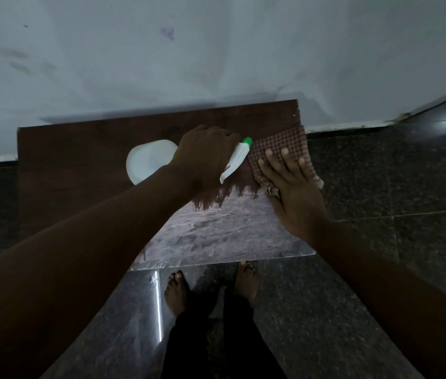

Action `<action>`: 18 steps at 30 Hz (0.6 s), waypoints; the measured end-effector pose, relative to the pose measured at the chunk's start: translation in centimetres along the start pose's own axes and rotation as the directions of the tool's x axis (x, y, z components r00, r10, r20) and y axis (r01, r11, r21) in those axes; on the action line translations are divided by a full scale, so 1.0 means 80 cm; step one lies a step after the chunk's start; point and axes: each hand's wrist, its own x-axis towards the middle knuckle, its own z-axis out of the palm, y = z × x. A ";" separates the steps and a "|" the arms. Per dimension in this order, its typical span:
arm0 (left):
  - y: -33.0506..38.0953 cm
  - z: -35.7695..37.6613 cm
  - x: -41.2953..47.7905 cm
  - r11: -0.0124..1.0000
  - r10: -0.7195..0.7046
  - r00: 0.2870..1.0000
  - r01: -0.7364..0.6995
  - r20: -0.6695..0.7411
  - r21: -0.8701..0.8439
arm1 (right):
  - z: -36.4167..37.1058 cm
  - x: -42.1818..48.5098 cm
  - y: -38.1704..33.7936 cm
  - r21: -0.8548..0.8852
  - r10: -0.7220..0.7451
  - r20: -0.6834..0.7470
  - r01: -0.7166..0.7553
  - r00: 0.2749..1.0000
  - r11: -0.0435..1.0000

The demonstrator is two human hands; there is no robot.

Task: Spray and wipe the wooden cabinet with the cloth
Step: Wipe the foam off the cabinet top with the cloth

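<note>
A dark wooden cabinet (79, 170) stands against a pale, smudged wall (216, 50) at mid-frame, its top surface dark brown at the left and dusty grey toward the lower centre, with speckled dark floor tiles (394, 173) around it and bare feet (176, 292) below. The left hand (205, 157) is closed around the neck of a white spray bottle (151, 160) with a green nozzle (247, 141), held over the cabinet top. The right hand (290, 184) lies open, fingers spread, pressing a brown checked cloth (279, 149) flat at the cabinet's right edge, right of centre.
</note>
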 end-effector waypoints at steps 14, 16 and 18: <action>0.005 0.004 -0.014 0.997 -0.003 1.000 0.005 -0.023 0.079 | -0.016 0.072 0.025 0.070 0.029 -0.060 -0.025 0.998 0.997; 0.006 0.003 -0.021 0.997 -0.005 0.999 0.008 -0.032 0.073 | -0.010 0.042 0.018 0.066 0.011 -0.044 -0.008 0.999 0.998; 0.009 0.002 -0.029 0.998 -0.008 0.999 0.011 -0.045 0.055 | -0.003 0.001 0.005 0.069 -0.007 -0.021 0.008 1.000 0.998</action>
